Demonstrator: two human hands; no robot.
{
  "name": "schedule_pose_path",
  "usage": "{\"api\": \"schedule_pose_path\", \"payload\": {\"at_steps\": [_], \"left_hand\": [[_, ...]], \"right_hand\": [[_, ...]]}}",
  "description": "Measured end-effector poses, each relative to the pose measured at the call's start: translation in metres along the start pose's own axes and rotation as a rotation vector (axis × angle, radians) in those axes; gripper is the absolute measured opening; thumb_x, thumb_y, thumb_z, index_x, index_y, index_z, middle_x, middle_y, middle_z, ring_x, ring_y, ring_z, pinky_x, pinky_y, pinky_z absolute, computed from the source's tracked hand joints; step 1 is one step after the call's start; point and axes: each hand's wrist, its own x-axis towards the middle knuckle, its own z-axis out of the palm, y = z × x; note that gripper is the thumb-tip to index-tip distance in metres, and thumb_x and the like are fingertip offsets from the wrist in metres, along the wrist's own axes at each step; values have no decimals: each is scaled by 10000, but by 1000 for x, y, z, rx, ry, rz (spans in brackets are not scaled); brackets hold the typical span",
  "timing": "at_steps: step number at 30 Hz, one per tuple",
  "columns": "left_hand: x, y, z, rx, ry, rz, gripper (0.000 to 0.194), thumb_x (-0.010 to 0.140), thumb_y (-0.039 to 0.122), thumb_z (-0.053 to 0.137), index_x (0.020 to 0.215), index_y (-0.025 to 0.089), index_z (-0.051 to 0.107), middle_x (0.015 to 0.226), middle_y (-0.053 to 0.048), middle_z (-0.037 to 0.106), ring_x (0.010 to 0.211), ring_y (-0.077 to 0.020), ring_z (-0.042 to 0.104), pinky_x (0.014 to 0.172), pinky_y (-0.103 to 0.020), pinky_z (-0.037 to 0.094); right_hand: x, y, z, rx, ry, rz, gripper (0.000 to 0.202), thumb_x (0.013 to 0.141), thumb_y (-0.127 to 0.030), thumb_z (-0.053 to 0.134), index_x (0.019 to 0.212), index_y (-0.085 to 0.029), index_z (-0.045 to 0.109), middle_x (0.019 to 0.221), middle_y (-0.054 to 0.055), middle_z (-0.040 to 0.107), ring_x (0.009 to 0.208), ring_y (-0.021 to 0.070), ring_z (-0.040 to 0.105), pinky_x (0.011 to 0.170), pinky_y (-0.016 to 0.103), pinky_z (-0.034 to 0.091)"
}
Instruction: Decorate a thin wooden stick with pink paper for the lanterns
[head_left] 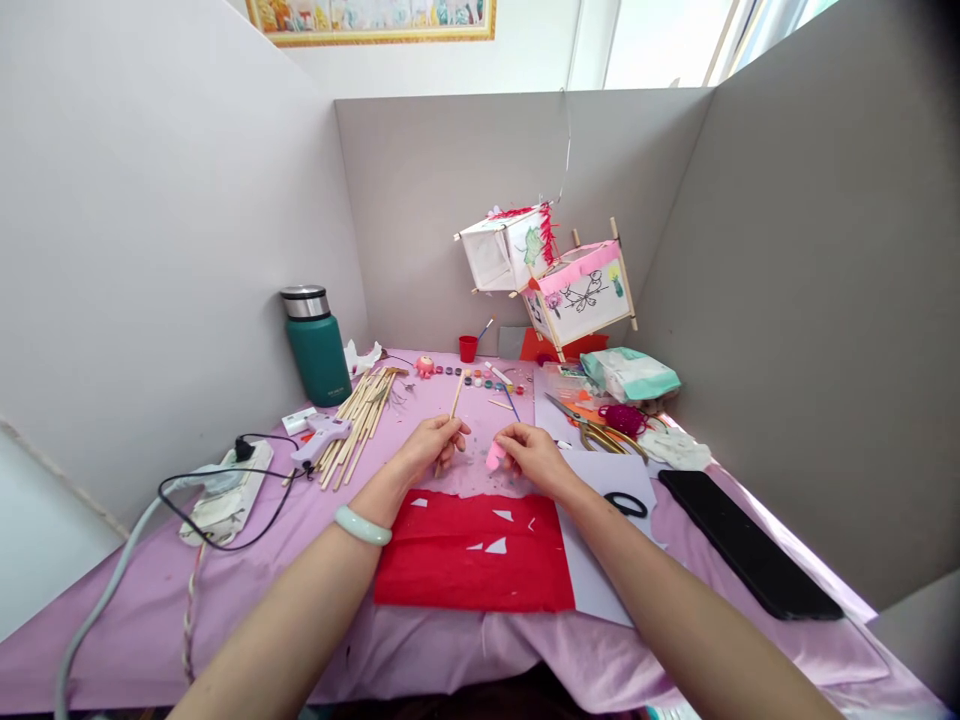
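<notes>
My left hand (438,444), with a pale bangle on its wrist, is closed round a thin wooden stick (457,393) that points up and away. Just to the right, my right hand (531,455) pinches a small pink piece (495,456). A gap separates the two hands. Below them lies a red sheet (472,575) with small white scraps on it, partly over a white sheet (595,560). Beyond the hands are small paint pots (480,381) in rows and a thin blue brush (511,401).
Wooden sticks (358,425), a glue gun (324,438), a power strip (229,495) and a green bottle (319,350) are left. Scissors (592,428), a black phone-like slab (750,540) and a wipes pack (631,374) are right. Paper lanterns (581,295) hang at the back.
</notes>
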Motion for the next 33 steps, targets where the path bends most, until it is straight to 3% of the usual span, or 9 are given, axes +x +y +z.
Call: {"api": "schedule_pose_path", "payload": {"at_steps": [4, 7, 12, 17, 27, 33], "left_hand": [[-6, 2, 10, 213, -61, -40, 331, 684, 438, 604, 794, 129, 559, 538, 73, 414, 352, -9, 189, 362, -192, 112], [-6, -2, 14, 345, -123, 14, 345, 634, 448, 635, 714, 116, 577, 521, 63, 415, 421, -31, 257, 413, -195, 162], [3, -12, 12, 472, -57, 123, 325, 648, 451, 590, 615, 131, 542, 524, 49, 436, 505, -69, 338, 490, -201, 246], [9, -18, 7, 597, -120, 145, 298, 671, 428, 547, 619, 134, 541, 541, 46, 445, 522, -78, 346, 498, -202, 252], [2, -11, 15, 509, -205, 73, 291, 676, 419, 544, 675, 131, 588, 654, -11, 605, 610, -123, 500, 591, -214, 357], [2, -8, 14, 550, -129, 94, 276, 669, 406, 549, 644, 134, 589, 611, 1, 596, 566, -114, 474, 551, -215, 337]], "right_hand": [[-1, 0, 4, 205, -22, 36, 64, 749, -203, 514, 808, -179, 514, 481, -56, 519, 370, 93, 463, 351, 194, 403], [-2, -1, 10, 280, -64, -8, 123, 732, -187, 527, 853, -186, 503, 532, -54, 544, 414, 99, 510, 362, 196, 435], [-4, -1, 13, 147, -57, 6, 112, 758, -211, 519, 868, -191, 513, 539, -57, 545, 383, 86, 500, 350, 186, 419], [-6, 2, 12, 53, -112, 56, 145, 804, -315, 504, 772, -177, 537, 514, -49, 541, 383, 75, 496, 359, 166, 383], [0, 7, 10, 10, 21, -24, 157, 807, -286, 487, 715, -167, 535, 602, -28, 572, 390, 65, 500, 386, 172, 371], [-4, 5, 11, -14, -61, -58, 156, 804, -300, 502, 758, -166, 567, 642, -23, 595, 410, 62, 504, 402, 168, 373]]}}
